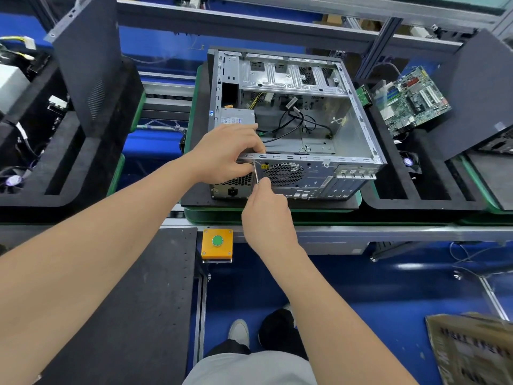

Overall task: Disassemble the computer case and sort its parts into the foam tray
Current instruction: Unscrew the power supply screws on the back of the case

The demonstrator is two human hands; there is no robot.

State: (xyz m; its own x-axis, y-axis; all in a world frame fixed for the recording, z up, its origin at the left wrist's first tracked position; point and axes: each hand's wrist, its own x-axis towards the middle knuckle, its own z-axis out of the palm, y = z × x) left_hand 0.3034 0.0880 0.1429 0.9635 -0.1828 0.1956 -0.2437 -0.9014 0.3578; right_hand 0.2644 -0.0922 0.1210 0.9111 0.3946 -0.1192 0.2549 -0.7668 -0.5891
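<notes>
Closest in, a cardboard box (472, 348) lies on the blue floor to the right, beside the person's shoes. Above them an orange button box (217, 243) with a green button sits on the bench's front rail. Just beyond it the right hand (266, 215) has its fingers curled tight round the handle of a screwdriver (256, 175). The handle is hidden in the fist, and the thin shaft slants up to a screw at the top of the rear panel. The left hand (227, 154) sits right beside that tip, its fingers curled over the upper rear edge of the computer case (319, 176), gripping it. The case lies on a dark mat in the middle of the bench with its side open upward. Inside it are a power supply (237, 118) in the near left corner, loose black cables (299, 120) and a bare drive cage at the far end. To the right, a black foam tray (433, 201) holds a motherboard (413, 101), a small fan (408, 162) and a dark side panel (477, 87) that stands tilted. To the left, a second foam tray (55, 201) holds another upright panel (88, 65).
</notes>
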